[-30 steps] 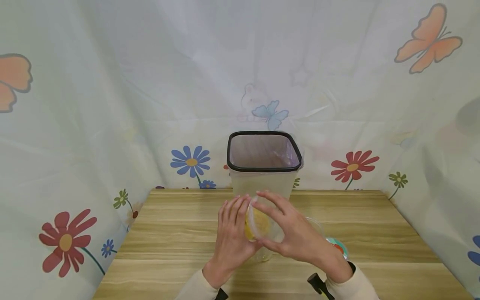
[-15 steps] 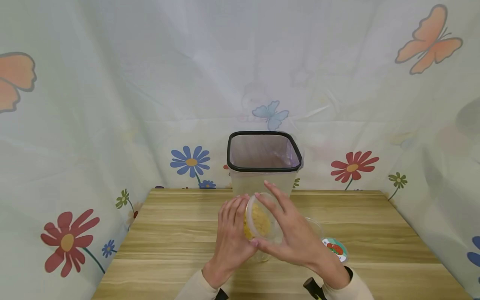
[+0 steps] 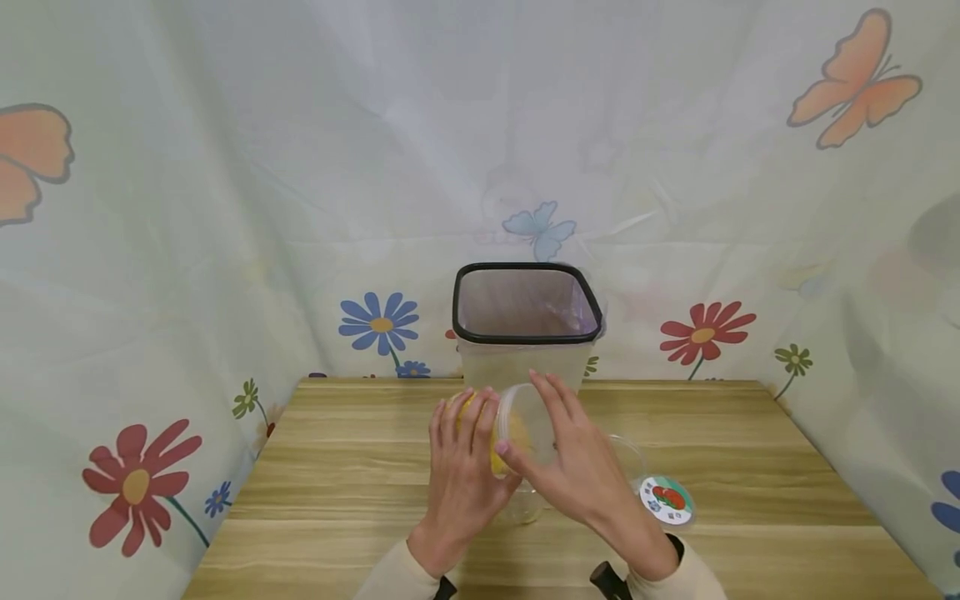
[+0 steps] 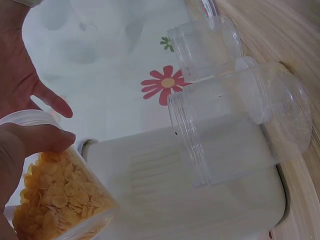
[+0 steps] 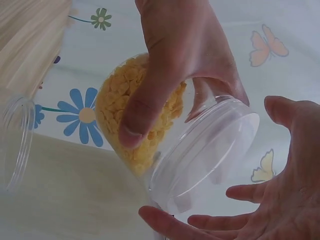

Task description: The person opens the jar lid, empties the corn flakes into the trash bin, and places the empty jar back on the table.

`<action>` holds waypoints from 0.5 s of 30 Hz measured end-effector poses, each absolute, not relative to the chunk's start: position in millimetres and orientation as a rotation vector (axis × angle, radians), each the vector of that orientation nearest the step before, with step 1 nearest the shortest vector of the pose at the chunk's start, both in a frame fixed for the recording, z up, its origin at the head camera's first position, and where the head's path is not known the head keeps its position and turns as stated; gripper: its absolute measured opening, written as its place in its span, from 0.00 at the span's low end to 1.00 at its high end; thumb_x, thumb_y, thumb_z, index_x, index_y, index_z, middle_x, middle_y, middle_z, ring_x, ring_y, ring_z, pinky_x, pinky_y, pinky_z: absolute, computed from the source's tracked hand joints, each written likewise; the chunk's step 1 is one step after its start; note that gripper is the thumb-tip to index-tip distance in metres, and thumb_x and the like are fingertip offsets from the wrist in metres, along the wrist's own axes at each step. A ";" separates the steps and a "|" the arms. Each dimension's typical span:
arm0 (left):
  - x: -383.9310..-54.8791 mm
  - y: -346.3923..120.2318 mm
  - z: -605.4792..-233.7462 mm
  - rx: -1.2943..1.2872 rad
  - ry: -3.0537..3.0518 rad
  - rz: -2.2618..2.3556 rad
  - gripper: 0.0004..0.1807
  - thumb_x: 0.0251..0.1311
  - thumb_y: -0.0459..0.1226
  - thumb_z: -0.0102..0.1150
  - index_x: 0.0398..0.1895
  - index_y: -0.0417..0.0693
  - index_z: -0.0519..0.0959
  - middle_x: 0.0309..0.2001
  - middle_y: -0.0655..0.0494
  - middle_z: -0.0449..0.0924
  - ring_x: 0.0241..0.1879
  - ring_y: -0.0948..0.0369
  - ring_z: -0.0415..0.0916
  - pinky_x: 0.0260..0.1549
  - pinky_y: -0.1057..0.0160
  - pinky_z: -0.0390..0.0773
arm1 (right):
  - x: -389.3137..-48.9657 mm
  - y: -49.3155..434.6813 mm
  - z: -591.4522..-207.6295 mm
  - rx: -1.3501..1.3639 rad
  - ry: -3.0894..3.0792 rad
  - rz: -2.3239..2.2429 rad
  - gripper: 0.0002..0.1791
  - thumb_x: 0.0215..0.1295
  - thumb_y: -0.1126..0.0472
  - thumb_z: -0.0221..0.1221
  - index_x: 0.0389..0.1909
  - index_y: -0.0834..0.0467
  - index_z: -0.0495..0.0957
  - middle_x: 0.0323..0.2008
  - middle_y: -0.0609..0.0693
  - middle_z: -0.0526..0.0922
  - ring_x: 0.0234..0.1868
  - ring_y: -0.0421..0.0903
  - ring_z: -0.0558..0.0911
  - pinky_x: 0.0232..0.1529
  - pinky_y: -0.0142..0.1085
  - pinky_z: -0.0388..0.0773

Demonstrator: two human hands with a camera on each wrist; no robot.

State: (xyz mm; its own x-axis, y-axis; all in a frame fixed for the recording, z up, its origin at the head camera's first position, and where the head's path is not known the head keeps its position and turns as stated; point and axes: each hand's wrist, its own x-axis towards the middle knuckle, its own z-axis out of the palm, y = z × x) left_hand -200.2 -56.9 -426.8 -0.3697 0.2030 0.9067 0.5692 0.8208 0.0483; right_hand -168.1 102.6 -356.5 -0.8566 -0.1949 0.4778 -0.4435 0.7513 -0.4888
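Note:
My left hand (image 3: 465,467) grips a clear plastic jar of cornflakes (image 5: 135,95) above the table, fingers over its far side and thumb along the near side. The jar lies tilted, and a translucent white lid (image 5: 210,150) covers its mouth, facing right. Around that lid my right hand (image 3: 581,462) is spread with its fingers nearly straight. In the right wrist view the right fingertips (image 5: 152,215) lie right at the lid's edge, while the palm is apart from it. Part of the jar is hidden behind the left hand in the head view.
Two clear jars (image 4: 240,125) (image 4: 207,47) stand on the wooden table (image 3: 360,500). A round lid with a red fruit picture (image 3: 667,500) lies to the right. Behind the hands is a bin with a black rim (image 3: 528,339), before a flowered curtain (image 3: 300,208).
The right hand has loosened from the lid, spread its fingers and shifted slightly. The jar has turned in the left hand, its lid now facing more to the right. The picture lid shows more fully.

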 end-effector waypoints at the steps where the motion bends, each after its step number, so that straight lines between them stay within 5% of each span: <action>1: -199.7 -57.0 -426.7 -0.577 -1.953 -0.433 0.57 0.28 0.51 0.82 0.68 0.44 0.66 0.66 0.49 0.71 0.64 0.46 0.67 0.65 0.40 0.64 | -168.9 102.1 -357.0 0.485 -2.545 0.859 0.46 0.58 0.35 0.60 0.75 0.42 0.55 0.74 0.54 0.62 0.62 0.62 0.76 0.50 0.62 0.77; 11: -198.0 -57.0 -426.2 -0.588 -1.955 -0.430 0.57 0.29 0.51 0.82 0.68 0.44 0.66 0.66 0.49 0.70 0.65 0.46 0.66 0.65 0.40 0.63 | -172.6 101.6 -361.6 0.581 -2.452 0.875 0.41 0.57 0.39 0.64 0.70 0.47 0.65 0.67 0.52 0.70 0.55 0.55 0.81 0.44 0.51 0.81; 15: -198.4 -57.5 -425.7 -0.584 -1.943 -0.427 0.54 0.33 0.52 0.79 0.68 0.43 0.66 0.66 0.49 0.70 0.65 0.46 0.67 0.64 0.39 0.65 | -174.5 104.8 -360.5 0.677 -2.417 0.852 0.41 0.56 0.42 0.66 0.70 0.46 0.65 0.67 0.52 0.69 0.59 0.56 0.78 0.49 0.53 0.80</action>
State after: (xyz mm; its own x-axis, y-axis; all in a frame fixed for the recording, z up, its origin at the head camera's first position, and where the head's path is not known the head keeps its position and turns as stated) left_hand -198.4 -57.5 -425.7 -0.3643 0.2105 0.9072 0.5712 0.8199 0.0391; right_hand -174.5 104.8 -360.5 -0.7593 -0.2871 0.5840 -0.5899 0.6826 -0.4314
